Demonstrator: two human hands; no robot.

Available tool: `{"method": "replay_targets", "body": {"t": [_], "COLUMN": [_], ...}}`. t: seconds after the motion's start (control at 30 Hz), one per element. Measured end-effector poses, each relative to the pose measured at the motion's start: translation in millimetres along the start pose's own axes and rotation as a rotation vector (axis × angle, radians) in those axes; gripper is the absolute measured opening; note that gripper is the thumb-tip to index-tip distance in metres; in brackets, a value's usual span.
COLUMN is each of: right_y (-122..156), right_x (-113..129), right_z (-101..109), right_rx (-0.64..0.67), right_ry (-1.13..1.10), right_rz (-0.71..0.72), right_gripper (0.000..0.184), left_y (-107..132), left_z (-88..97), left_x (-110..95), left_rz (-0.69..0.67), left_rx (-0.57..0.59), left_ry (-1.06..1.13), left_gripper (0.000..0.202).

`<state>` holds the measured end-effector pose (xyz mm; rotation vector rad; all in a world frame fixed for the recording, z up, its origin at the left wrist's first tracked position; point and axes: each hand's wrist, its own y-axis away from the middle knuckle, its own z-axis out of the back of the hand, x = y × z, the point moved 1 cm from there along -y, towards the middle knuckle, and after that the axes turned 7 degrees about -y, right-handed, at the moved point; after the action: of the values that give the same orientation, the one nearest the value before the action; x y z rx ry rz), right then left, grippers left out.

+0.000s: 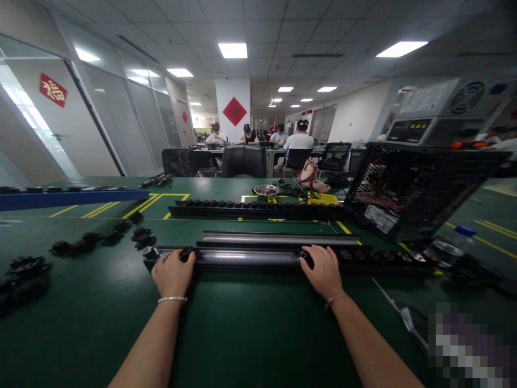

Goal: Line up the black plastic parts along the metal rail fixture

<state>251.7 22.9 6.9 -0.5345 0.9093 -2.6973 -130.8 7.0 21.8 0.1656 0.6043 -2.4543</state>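
Observation:
A long black rail with a shiny grey inner face lies across the green table in front of me. Near its left end, my left hand is closed around a small black part seated in the rail. Farther right, my right hand grips a similar dark part between thumb and fingers. The exact shape of both parts is mostly covered by the fingers. Beyond the right hand, a row of black parts fills the rail. A second rail lies just behind, with its grey face showing.
Loose black toothed parts are scattered on the left. Behind stand a filled rail, a metal bowl and a yellow tray. An opened computer case and a bottle occupy the right. A blue rail lies far left.

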Motion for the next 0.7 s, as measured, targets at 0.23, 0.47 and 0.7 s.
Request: {"method": "replay_targets", "body": {"t": [0.23, 0.47, 0.7], "right_y": [0, 0, 0], "right_x": [0, 0, -1], "right_z": [1, 1, 0], "right_rx": [0.005, -0.002, 0.011], "right_ry": [-0.005, -0.003, -0.002], "right_rz": [-0.002, 0.006, 0.003], "right_gripper": [0.032, 0.032, 0.032], "left_y": [-5, -8, -10], "left_z": [-4.9, -13.8, -14.0], "left_x": [9, 18, 20], "left_rz": [-0.005, 0.052, 0.140], "left_rx": [-0.029, -0.036, -0.059], "left_ry": [-0.011, 0.022, 0.069], "left_gripper": [0.045, 0.050, 0.051]}}
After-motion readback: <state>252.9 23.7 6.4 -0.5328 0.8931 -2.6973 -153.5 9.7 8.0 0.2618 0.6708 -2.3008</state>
